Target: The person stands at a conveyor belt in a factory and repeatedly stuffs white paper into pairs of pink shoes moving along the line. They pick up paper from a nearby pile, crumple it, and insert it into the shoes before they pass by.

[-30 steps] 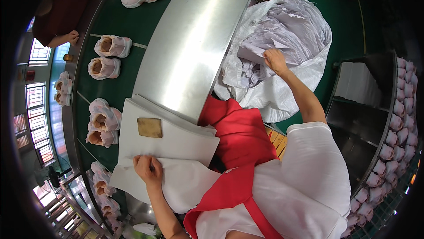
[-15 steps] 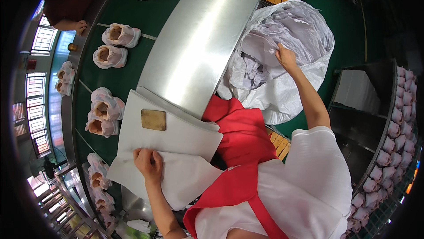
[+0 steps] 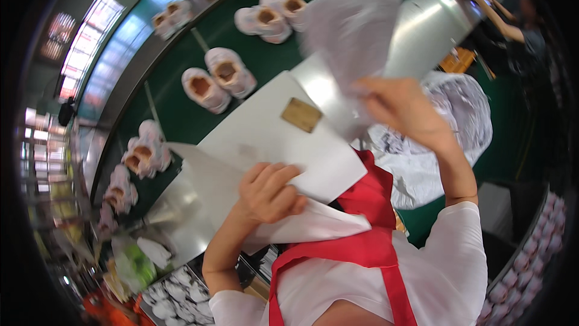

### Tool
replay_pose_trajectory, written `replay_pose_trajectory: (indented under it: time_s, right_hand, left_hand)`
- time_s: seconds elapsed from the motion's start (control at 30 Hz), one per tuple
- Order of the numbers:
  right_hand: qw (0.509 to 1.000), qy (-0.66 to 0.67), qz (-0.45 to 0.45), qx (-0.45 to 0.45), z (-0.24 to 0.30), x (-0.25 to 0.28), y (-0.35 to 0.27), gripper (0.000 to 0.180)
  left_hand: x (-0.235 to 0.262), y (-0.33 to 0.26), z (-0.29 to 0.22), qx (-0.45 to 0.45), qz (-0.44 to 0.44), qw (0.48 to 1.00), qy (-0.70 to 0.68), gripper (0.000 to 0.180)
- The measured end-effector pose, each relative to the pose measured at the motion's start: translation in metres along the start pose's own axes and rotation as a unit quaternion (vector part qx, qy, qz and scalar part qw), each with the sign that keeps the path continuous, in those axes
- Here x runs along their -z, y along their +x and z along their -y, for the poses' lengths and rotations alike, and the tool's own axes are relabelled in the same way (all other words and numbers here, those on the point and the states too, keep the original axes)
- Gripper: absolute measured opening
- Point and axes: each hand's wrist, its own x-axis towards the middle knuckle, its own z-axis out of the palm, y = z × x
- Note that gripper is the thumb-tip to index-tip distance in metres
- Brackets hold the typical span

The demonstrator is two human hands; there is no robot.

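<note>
Pairs of pale shoes [image 3: 218, 82] sit on the green conveyor [image 3: 181, 115] at ten o'clock from the worker. The left hand [image 3: 268, 192] lies at centre, fingers curled over the near edge of a stack of white sheets [image 3: 265, 139] and pressing it flat; a small tan card [image 3: 301, 115] rests on the top sheet at twelve o'clock from that hand. The right hand [image 3: 405, 110], at two o'clock, is pinched shut on a sheet of thin tissue paper [image 3: 350, 30], lifted well above the stack.

Procedure, as judged: keep the stack pinned, hold the tissue by one edge, lower it without creasing.

The tissue is motion-blurred. The bag of paper [image 3: 458, 115] behind the right forearm is partly hidden.
</note>
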Motion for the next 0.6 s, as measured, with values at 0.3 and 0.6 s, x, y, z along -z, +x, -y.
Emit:
replay_pose_trajectory:
  time_s: [0.3, 0.6]
  right_hand:
    - [0.91, 0.19, 0.361, 0.078, 0.068, -0.048, 0.081, 0.025]
    - [0.984, -0.018, 0.082, 0.157, 0.123, -0.047, 0.032, 0.092]
  left_hand:
    - [0.046, 0.009, 0.013, 0.173, -0.092, 0.972, 0.132, 0.028]
    - [0.063, 0.013, 0.018, 0.312, -0.186, 0.92, 0.147, 0.035]
